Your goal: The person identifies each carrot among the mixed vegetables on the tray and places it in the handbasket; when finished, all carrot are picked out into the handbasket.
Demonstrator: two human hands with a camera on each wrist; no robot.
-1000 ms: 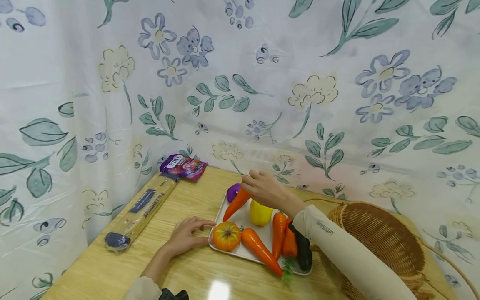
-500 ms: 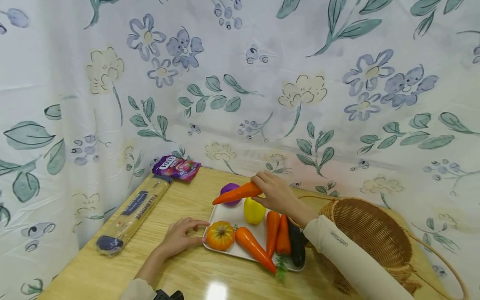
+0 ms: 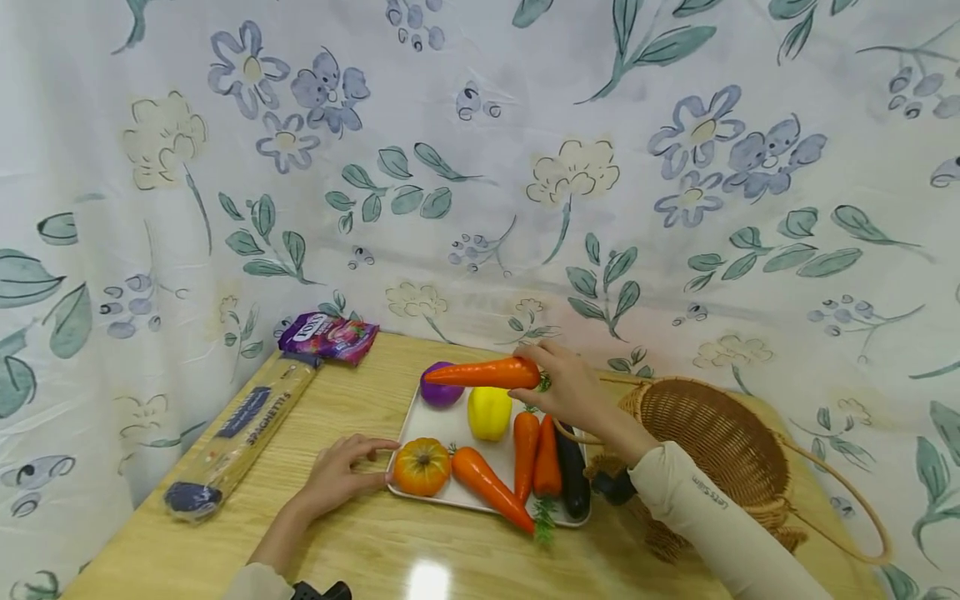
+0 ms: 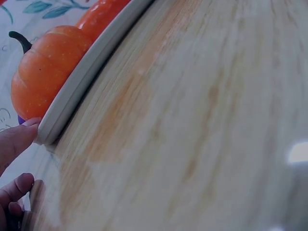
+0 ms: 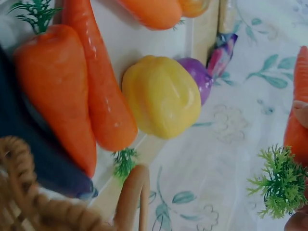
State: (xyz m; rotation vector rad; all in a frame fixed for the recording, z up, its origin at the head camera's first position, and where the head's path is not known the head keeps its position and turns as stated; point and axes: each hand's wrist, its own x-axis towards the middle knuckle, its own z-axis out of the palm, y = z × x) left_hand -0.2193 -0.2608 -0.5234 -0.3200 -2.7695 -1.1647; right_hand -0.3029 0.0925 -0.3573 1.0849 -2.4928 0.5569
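My right hand (image 3: 573, 392) grips an orange carrot (image 3: 480, 372) by its thick end and holds it nearly level above the back of a white tray (image 3: 453, 423). Green leaves show at that end in the right wrist view. At the tray's left rim rests my left hand (image 3: 341, 475), its thumb touching the rim beside a small orange pumpkin (image 3: 422, 467). A yellow bell pepper (image 3: 490, 414), a purple round vegetable (image 3: 442, 392), a dark eggplant (image 3: 572, 479) and several carrots (image 3: 491, 485) lie on the tray.
A wicker basket (image 3: 712, 433) with a long handle stands right of the tray, under my right forearm. Along the table's left edge lies a spaghetti pack (image 3: 243, 433), with a purple candy bag (image 3: 328, 336) behind it. A floral curtain (image 3: 480, 183) hangs behind the table.
My right hand has lifted the carrot from the tray and moved slightly right, turning it from steeply slanted to nearly level. The left hand stays at the tray's rim. The head view has shifted right.
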